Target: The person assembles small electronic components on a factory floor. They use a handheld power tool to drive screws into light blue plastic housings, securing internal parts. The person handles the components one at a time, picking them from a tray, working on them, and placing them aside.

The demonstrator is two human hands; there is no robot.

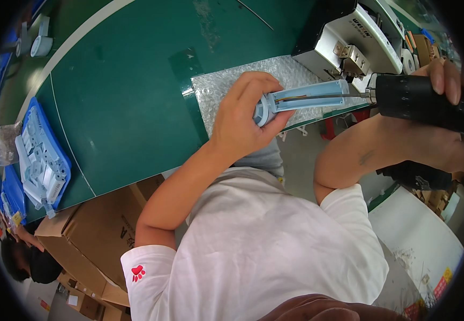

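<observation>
My left hand (pixel 241 115) is closed around the round end of a light blue plastic housing (pixel 320 92). The housing is long and hollow, its open side shows, and thin yellow and dark wires lie inside near the round end. My right hand (pixel 446 83) grips a black power screwdriver (pixel 416 97) held sideways. Its long thin bit runs leftward along the housing's trough; whether the tip touches anything is hard to make out. Beneath the housing lies a sheet of bubble wrap (pixel 210 99) on the green table (pixel 119 112).
A black and white box-shaped machine (pixel 363 35) with a metal bracket stands at the far right. At the left edge, a blue tray (pixel 63 160) holds several light blue parts beside a plastic bag (pixel 6 143). A cardboard box (pixel 98 230) sits below; another person (pixel 42 265) is lower left.
</observation>
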